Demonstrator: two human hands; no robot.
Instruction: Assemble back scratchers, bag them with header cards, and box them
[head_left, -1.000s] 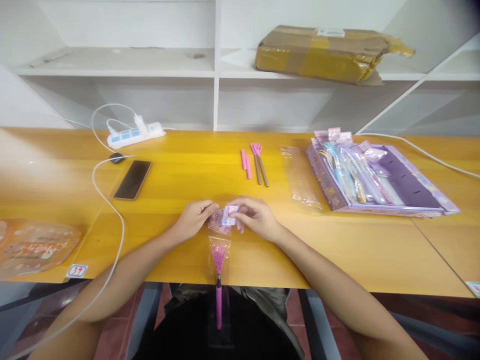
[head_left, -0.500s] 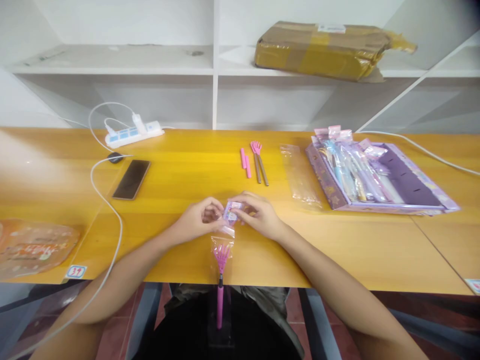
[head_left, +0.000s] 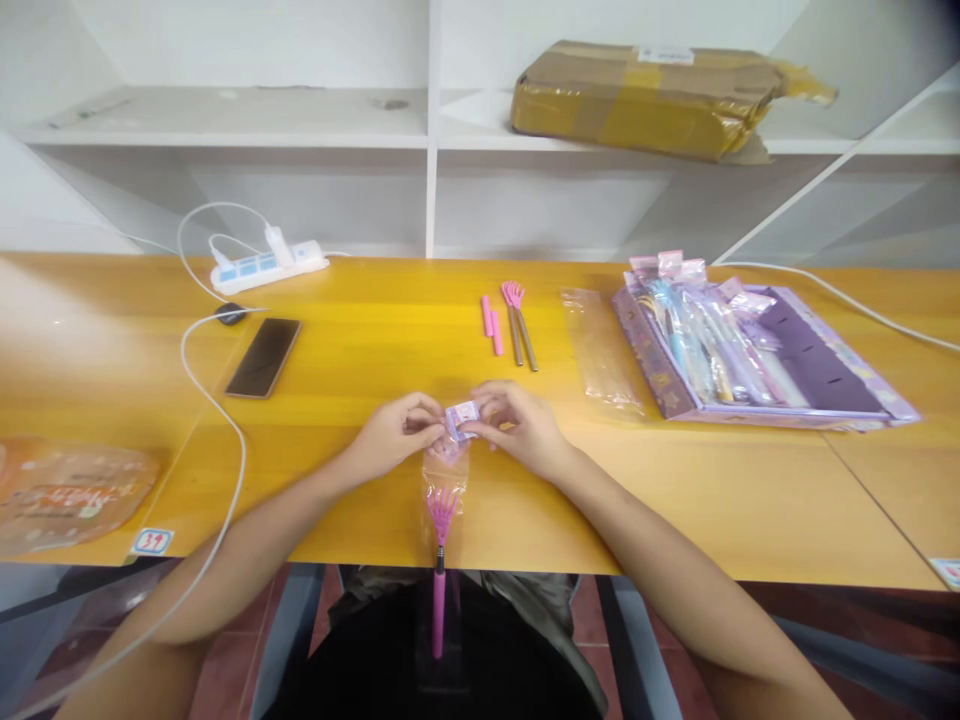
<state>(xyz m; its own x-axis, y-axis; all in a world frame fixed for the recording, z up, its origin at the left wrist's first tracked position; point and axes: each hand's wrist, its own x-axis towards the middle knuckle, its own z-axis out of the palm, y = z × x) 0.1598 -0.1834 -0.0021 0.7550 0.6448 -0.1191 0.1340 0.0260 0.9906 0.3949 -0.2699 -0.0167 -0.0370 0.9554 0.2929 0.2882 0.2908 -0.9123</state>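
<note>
Between my hands is a small printed card [head_left: 461, 417], purple and white, at the top of a clear plastic bag [head_left: 457, 478]. My left hand [head_left: 401, 432] pinches the card's left edge, and my right hand [head_left: 521, 428] grips its right side with thumb and fingers. Inside the bag lies a pink hand-shaped back scratcher [head_left: 439, 570], its claw over the table edge and its handle towards my body. Farther back on the table are two pink-clawed scratcher rods [head_left: 521, 330] with metal shafts, beside two pink handle sleeves [head_left: 492, 325].
Flat clear bags [head_left: 604, 360] lie right of the rods, beside a purple display box [head_left: 862, 385] of packaged items. On the left are a phone [head_left: 264, 358], a power strip [head_left: 270, 265], a white cable [head_left: 225, 420] and an orange package [head_left: 75, 500]. A taped carton [head_left: 637, 100] sits on the shelf.
The card has turned more level and faces up more clearly. My left fingers have closed in on its lower left edge, and the bag's top has been drawn up to it.
</note>
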